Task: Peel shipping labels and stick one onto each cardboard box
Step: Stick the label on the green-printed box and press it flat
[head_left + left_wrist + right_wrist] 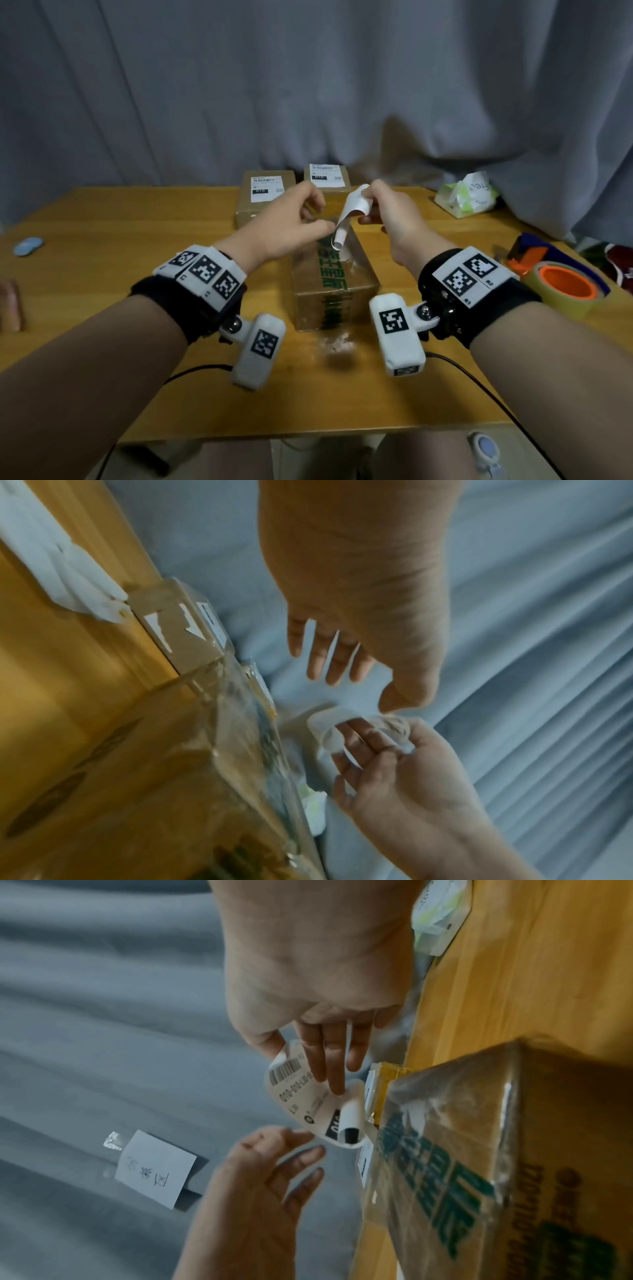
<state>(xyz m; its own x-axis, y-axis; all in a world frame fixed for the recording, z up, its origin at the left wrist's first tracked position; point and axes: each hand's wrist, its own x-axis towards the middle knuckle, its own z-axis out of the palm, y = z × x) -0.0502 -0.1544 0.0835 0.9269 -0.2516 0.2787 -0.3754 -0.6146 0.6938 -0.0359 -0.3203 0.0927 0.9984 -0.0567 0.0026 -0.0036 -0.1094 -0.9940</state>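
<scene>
Your right hand [383,209] pinches the curling label [346,222], left hand [294,219] loosely open and empty, so it'll probably stick to itself above the box [334,284].

**Grey curtain behind wooden table**

Pleated grey curtain [205,85] fills the whole back, hanging to the far edge of a yellow-brown wooden table [137,274]. Small handwritten paper note [156,1168] taped on curtain. Dim, even indoor light.

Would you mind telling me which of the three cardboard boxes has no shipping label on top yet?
The nearest box, the one with green print, under the hands. The two far boxes each carry a white label.
</scene>
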